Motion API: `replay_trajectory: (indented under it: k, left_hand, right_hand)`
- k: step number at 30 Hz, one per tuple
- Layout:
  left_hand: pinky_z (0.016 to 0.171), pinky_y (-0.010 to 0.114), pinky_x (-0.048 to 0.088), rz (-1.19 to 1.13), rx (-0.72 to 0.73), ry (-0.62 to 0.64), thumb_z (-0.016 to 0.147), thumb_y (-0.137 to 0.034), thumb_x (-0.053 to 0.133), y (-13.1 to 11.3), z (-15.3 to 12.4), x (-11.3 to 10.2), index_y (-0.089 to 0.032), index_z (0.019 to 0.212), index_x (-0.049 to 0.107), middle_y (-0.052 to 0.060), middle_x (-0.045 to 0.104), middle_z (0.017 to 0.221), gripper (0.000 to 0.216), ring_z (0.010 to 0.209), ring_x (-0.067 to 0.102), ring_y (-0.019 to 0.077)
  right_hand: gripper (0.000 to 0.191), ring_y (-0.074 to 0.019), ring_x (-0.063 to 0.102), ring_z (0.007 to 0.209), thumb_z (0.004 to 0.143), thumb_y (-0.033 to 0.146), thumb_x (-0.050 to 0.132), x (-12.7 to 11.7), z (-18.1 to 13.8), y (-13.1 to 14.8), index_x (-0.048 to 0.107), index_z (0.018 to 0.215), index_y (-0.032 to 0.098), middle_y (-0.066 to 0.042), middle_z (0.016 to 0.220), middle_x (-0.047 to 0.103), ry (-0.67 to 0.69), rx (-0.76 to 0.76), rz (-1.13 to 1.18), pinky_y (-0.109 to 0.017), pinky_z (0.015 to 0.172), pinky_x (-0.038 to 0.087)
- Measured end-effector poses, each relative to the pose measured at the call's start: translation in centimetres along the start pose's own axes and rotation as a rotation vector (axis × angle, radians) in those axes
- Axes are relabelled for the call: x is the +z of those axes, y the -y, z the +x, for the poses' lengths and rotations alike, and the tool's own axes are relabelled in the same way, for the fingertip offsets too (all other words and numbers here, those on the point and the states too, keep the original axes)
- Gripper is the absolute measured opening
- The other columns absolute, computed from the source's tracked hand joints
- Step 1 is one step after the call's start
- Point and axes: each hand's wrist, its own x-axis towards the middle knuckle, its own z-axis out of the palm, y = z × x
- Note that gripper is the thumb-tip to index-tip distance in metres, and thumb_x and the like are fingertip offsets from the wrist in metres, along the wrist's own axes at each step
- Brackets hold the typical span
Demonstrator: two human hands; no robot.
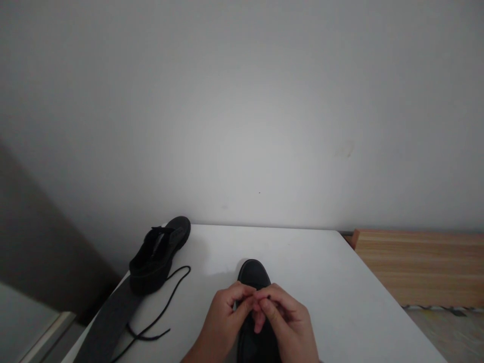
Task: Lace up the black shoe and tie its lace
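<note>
A plain black shoe with a smooth, rounded toe lies on a white, flat-topped surface, near its lower middle, toe pointing toward the pale grey wall. The bare left hand and the bare right hand meet over the middle of the shoe, fingertips touching. Each grip is drawn together, thumb to forefinger; a tiny dark speck shows by the right forefinger, though in this dim light I cannot tell whether any lace is clamped there. The toe shows beyond the hands, and more of the black upper shows between the wrists, running out of the picture's lower edge. To the left, well apart, a second black shoe with an open collar stands near the surface's far left corner, its toe close to the wall. Beside it a thin black cord lace curls across the white top and loops over itself. A dark grey flat strip stretches from its heel toward the near edge. At right stands a wood-grained brown board.
</note>
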Motion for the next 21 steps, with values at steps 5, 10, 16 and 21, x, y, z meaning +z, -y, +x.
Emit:
replay_trajectory:
  k: [5, 10, 16, 21]
  left_hand:
    - [0.07, 0.027, 0.045, -0.037, 0.019, 0.056, 0.091, -0.046, 0.06, 0.0, -0.1, -0.1, -0.017, 0.067, 0.068, 0.002, 0.063, 0.07, 0.039, 0.071, 0.062, 0.0176]
    - [0.076, 0.029, 0.045, -0.004, 0.048, 0.106, 0.092, -0.043, 0.06, 0.0, -0.2, 0.1, -0.016, 0.064, 0.066, 0.003, 0.065, 0.076, 0.039, 0.079, 0.062, 0.0197]
    - [0.075, 0.027, 0.044, -0.01, 0.039, 0.064, 0.09, -0.039, 0.062, -0.5, -0.5, 0.0, -0.017, 0.06, 0.063, 0.003, 0.063, 0.076, 0.037, 0.078, 0.06, 0.0185]
    - [0.078, 0.029, 0.043, 0.008, 0.026, 0.09, 0.095, -0.041, 0.054, -1.2, -0.3, -0.2, -0.017, 0.062, 0.067, 0.004, 0.062, 0.076, 0.043, 0.08, 0.061, 0.0193]
  right_hand:
    - [0.017, -0.0138, 0.062, 0.066, 0.094, 0.025, 0.065, -0.5, 1.4, 1.5, 0.079, 0.101, 0.03, 0.001, 0.069, 0.066, 0.118, -0.248, -0.291, -0.025, 0.062, 0.048]
    - [0.024, -0.0154, 0.064, 0.082, 0.092, 0.016, 0.066, -0.2, 2.1, 2.4, 0.078, 0.102, 0.035, 0.002, 0.087, 0.078, 0.176, -0.356, -0.428, -0.027, 0.076, 0.048]
    - [0.024, -0.0172, 0.064, 0.101, 0.093, 0.021, 0.066, -0.9, 2.1, 1.8, 0.074, 0.111, 0.034, -0.001, 0.109, 0.073, 0.151, -0.308, -0.427, -0.029, 0.088, 0.05]
    - [0.012, -0.0141, 0.063, 0.075, 0.094, 0.024, 0.064, -2.6, 1.6, 1.6, 0.072, 0.085, 0.024, 0.0, 0.079, 0.066, 0.147, -0.145, -0.445, -0.024, 0.068, 0.049]
